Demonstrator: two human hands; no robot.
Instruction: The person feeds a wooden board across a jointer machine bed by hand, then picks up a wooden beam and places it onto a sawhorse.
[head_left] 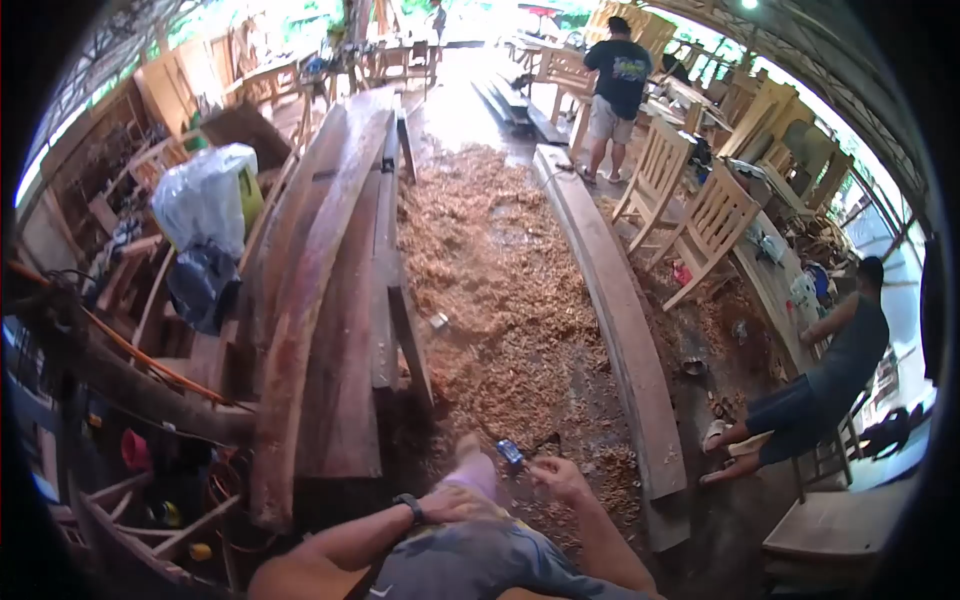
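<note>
My left hand (462,506) lies flat on my thigh, fingers stretched out, holding nothing. A dark wristwatch (410,509) is on that wrist. In front of my right knee, my right hand (557,477) has its fingers pinched together. At its fingertips is a small dark object with a shiny bluish face (510,452), too small to name. Beneath both hands are my grey shorts (470,560). Curly wood shavings (500,300) cover the floor ahead.
Long wooden planks (335,210) are stacked at left, and a thick beam (620,310) runs along the right. A seated person (835,365) works at a bench on the right; another person (617,90) stands farther back. Slatted wooden chairs (705,225) stand beyond the beam.
</note>
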